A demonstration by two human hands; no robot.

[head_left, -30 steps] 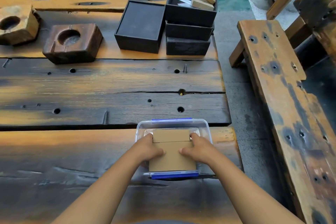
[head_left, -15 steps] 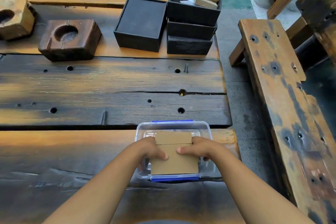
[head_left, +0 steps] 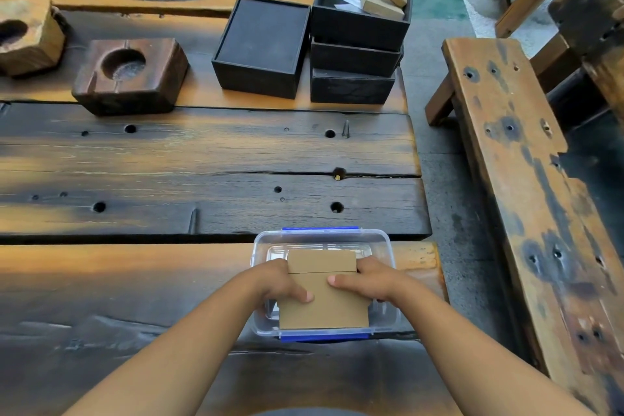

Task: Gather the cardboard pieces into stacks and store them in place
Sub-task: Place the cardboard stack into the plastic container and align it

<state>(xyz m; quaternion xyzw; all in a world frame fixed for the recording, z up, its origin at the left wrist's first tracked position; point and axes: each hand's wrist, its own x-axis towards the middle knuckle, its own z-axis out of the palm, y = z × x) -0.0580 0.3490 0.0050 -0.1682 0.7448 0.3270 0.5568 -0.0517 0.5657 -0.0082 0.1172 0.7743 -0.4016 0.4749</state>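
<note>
A clear plastic box (head_left: 385,243) with blue clips sits on the near plank of the wooden table. Over its opening is a brown cardboard stack (head_left: 324,309), with a smaller cardboard piece (head_left: 321,261) at its far end. My left hand (head_left: 282,282) grips the stack's left side, thumb on top. On the right side my right hand (head_left: 366,279) holds it the same way. The stack's underside and the box floor are mostly hidden.
Black boxes (head_left: 261,47) stand at the table's far right, one stack topped by an open box (head_left: 361,20) of papers and small cartons. Two wooden blocks (head_left: 130,76) with round hollows lie far left. A wooden bench (head_left: 526,186) runs along the right.
Both hands have stayed on the cardboard stack over the clear box, and their thumbs have slid further onto its top. The stack sits slightly lower toward the box.
</note>
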